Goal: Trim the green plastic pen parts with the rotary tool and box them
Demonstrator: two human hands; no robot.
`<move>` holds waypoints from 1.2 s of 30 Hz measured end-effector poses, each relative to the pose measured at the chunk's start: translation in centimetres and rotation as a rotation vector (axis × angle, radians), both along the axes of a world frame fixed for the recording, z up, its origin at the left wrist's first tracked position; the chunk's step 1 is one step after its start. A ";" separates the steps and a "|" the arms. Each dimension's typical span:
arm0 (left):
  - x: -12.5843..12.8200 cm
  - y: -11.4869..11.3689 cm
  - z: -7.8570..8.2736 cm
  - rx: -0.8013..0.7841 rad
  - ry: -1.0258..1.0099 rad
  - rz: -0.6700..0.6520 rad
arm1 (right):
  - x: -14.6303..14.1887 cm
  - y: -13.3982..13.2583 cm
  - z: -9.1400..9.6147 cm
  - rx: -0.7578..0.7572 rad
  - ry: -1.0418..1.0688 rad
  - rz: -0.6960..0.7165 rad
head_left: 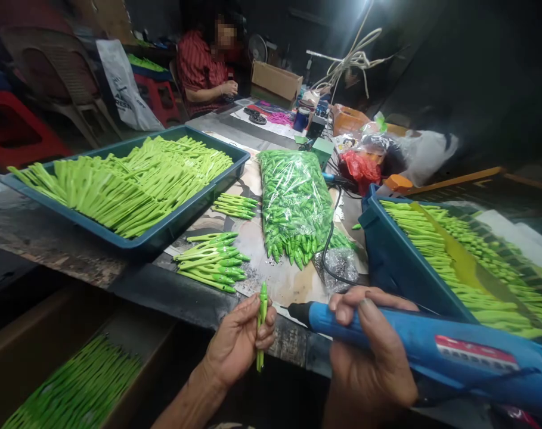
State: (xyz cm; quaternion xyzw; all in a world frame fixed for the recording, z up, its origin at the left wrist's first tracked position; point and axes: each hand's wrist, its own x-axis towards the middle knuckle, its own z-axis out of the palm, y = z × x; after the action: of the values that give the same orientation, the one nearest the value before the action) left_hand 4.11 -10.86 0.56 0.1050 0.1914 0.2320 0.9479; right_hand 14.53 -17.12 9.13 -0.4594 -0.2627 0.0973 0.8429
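My left hand point(239, 342) is closed around a green plastic pen-like piece point(262, 325), held upright at the table's near edge. My right hand point(369, 357) grips a blue electric tool point(431, 345) whose dark tip point(297, 311) points left, a short way from the green piece. A small pile of finished green pieces point(212, 261) lies on the table just beyond my left hand. A second small bunch point(235, 205) lies farther back.
A teal tray point(163, 229) full of green pieces stands at left, another teal tray point(396, 262) at right. A clear bag of green parts point(293, 202) lies between them. A box of green pieces point(74, 387) sits below left. A seated person point(206, 65) works at the far end.
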 end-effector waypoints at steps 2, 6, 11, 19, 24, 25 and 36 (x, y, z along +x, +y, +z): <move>0.0 0.0 0.0 -0.012 -0.017 -0.003 | 0.0 0.0 -0.1 -0.001 -0.008 -0.002; 0.0 -0.2 0.1 0.006 -0.015 0.002 | -0.1 -0.1 -0.1 -0.004 0.032 -0.012; -0.2 -0.6 0.4 0.217 0.092 0.008 | 0.0 -0.1 0.1 -0.006 0.043 -0.016; -0.4 -1.1 1.2 0.513 0.357 0.092 | -0.3 -0.2 0.0 -0.017 0.066 -0.019; -0.4 -1.4 1.2 0.553 0.463 0.124 | -0.3 -0.2 0.0 -0.026 0.066 -0.007; -0.4 -1.4 1.3 0.543 0.464 0.127 | -0.4 -0.3 0.0 -0.027 0.060 -0.004; -1.7 -1.7 1.6 0.362 0.327 0.099 | -0.8 -0.3 0.0 -0.043 0.043 0.040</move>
State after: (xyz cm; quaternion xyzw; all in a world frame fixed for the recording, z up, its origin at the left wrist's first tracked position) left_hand 2.37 -12.59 2.14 0.2995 0.3025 0.2887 0.8576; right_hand 13.68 -17.38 9.11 -0.4698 -0.2516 0.1293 0.8362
